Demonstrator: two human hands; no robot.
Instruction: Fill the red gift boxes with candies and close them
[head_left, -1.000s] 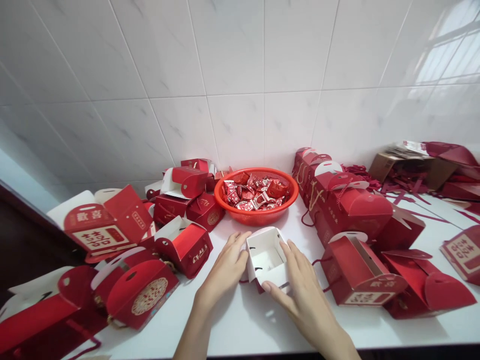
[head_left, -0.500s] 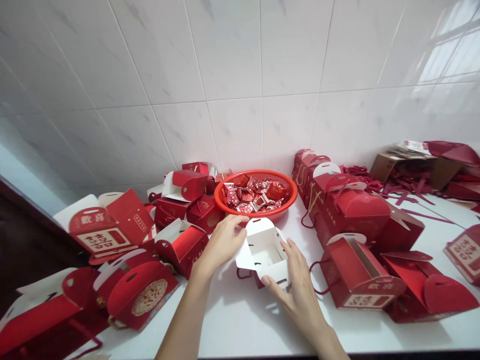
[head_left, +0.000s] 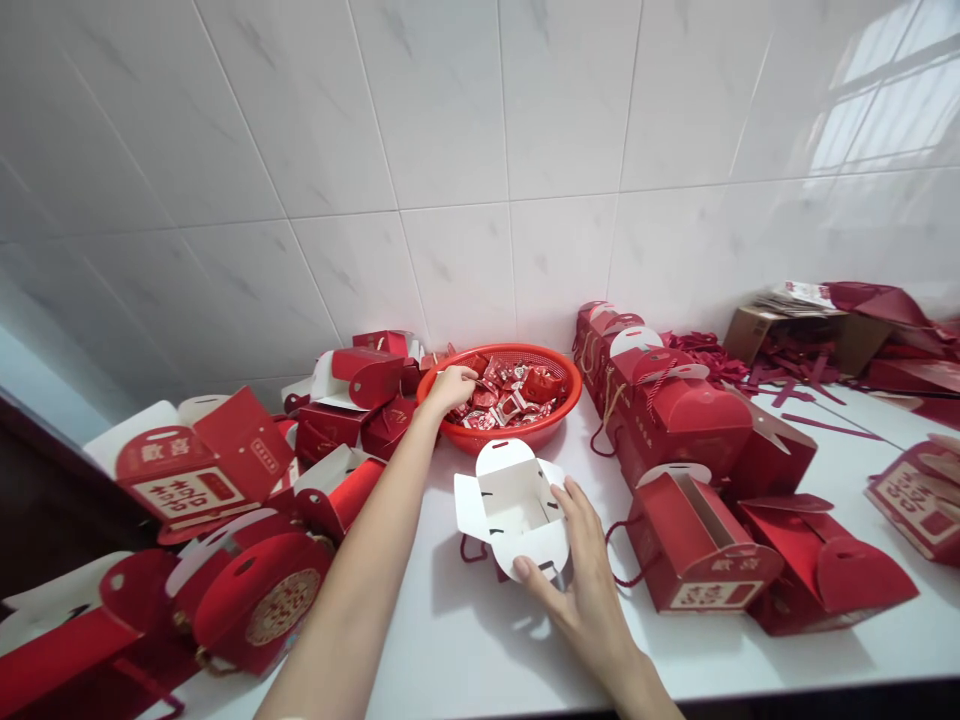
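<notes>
Left hand [head_left: 452, 388] is over the left side of the orange-red basket [head_left: 480, 440], fingertips down at the wrapped sweets [head_left: 517, 395]. Fingers bunched; can't tell if they're closed on a sweet. Right hand [head_left: 589, 590] holds the open box [head_left: 521, 508] at its near right corner: thumb on the near flap [head_left: 536, 552], fingertips at the right flap [head_left: 553, 475], corner between them. Box sits just in front of the basket, mouth up, white inside showing; can't tell if its base is flat on the white table [head_left: 420, 650]. For the step in hand I'd pinch from the top of the pile, fingertips only, and lift straight up so wrappers don't snag on the rim. Right hand: light pressure, enough to stop the box sliding, not enough to crease thin card. Clearance: left flap [head_left: 472, 508] and far flap [head_left: 506, 456] fold outward, so the mouth is open on the basket side; that's the best way in. Left forearm runs close past the small red box [head_left: 341, 495], so elbow in. On the right, the corded box [head_left: 701, 550] is near the right hand; little room there. Open table lies left of and in front of the box; mind the near edge.
</notes>
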